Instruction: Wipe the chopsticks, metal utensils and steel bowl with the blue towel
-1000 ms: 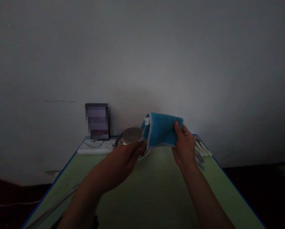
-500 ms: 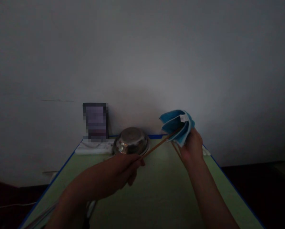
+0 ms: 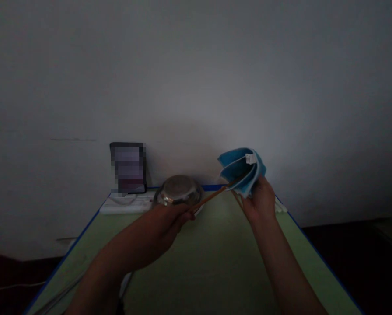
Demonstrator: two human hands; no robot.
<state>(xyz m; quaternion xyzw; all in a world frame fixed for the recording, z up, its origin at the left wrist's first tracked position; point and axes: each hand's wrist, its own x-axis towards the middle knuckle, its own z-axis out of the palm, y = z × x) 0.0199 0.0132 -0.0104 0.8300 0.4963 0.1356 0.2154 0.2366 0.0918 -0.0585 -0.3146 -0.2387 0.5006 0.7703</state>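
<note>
My left hand point(image 3: 173, 224) is closed around the near end of a thin brown chopstick point(image 3: 212, 196). The chopstick slants up to the right, and its far end is hidden among the folds of a blue cloth point(image 3: 257, 173). That cloth, folded in layers with a small white tag, is gripped by my right hand point(image 3: 263, 199) above the back of the table. A second thin brown stick point(image 3: 238, 200) slants down from under the cloth beside my right hand; how it is held is hidden. Just behind my left hand, an upturned metal bowl point(image 3: 178, 189) partly shows.
The green table point(image 3: 199, 262) has blue edging and meets a grey wall. A dark-framed device point(image 3: 129, 168) with a blurred screen leans at the back left, over a white strip point(image 3: 125, 204). Small white items point(image 3: 281, 205) lie at the back right. Cables or thin rods point(image 3: 60, 296) lie front left.
Both hands, with the chopstick and cloth, have shifted slightly up and left in view. The left hand now covers more of the bowl's front rim. The grips look unchanged.
</note>
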